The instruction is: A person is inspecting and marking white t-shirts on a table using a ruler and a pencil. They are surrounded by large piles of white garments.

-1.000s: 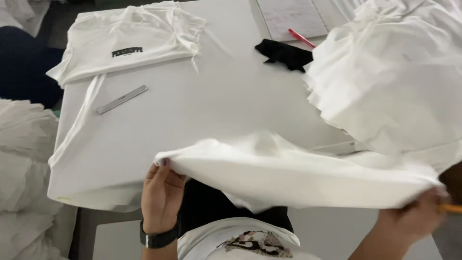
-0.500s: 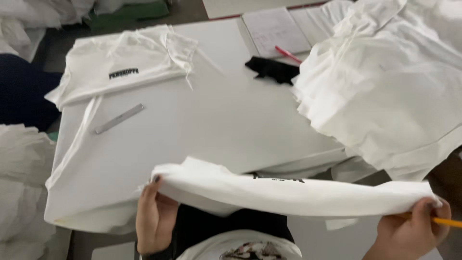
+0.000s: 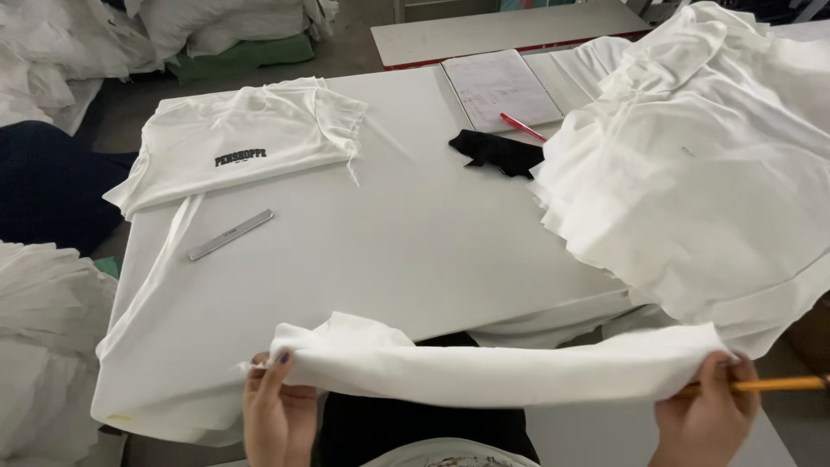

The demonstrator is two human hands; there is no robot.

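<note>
Head view: a rolled white cotton garment [image 3: 501,367] is stretched along the near table edge, with bare tabletop [image 3: 415,233] beyond. It is pinched by the left hand [image 3: 277,415] and by the right hand [image 3: 705,415], which also grips a yellow pencil [image 3: 769,384]. Since earlier, it has been pulled tighter. A heaped white fabric pile [image 3: 692,164] lies far right.

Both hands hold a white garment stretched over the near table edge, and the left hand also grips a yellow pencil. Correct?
Not quite. The head view shows the yellow pencil in the right hand, not the left hand. Both hands do hold the white garment stretched over the near table edge.
</note>
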